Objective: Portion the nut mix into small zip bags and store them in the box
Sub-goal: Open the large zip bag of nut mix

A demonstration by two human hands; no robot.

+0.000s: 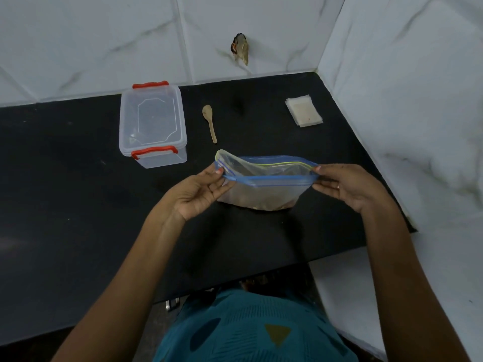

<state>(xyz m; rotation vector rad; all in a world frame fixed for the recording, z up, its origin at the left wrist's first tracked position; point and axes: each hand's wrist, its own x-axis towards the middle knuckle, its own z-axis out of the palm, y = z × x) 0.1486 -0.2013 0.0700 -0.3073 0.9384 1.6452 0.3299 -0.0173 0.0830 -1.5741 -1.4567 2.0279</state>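
1. Large zip bag (pixel 264 186): stands at the middle of the black tabletop (pixel 78 205), its base apparently resting on it. Mouth is parted, with the far lip sagging away from the blue near lip. The nut mix (pixel 261 202) sits low in the bottom, brown and dim through the plastic.
2. Left grip (pixel 198 192): thumb and fingers closed in a pinch on the left end of the zip strip.
3. Right grip (pixel 345 186): closed the same way, pinching the right end. The two draw the near lip taut between them.
4. Wooden spoon (pixel 210 122): lies flat just beyond the bag, untouched.
5. Box (pixel 156 159): clear, with red clips, to the left of the spoon. The lid looks to be on and nothing shows inside.
6. Small zip bags (pixel 304 111): a flat stack at the far right, near the wall, well apart from both hands.
7. Progress, as judged: at the very start. The supply bag is open, but no small bag is filled and none is stored. Scooping, sealing and boxing all remain.
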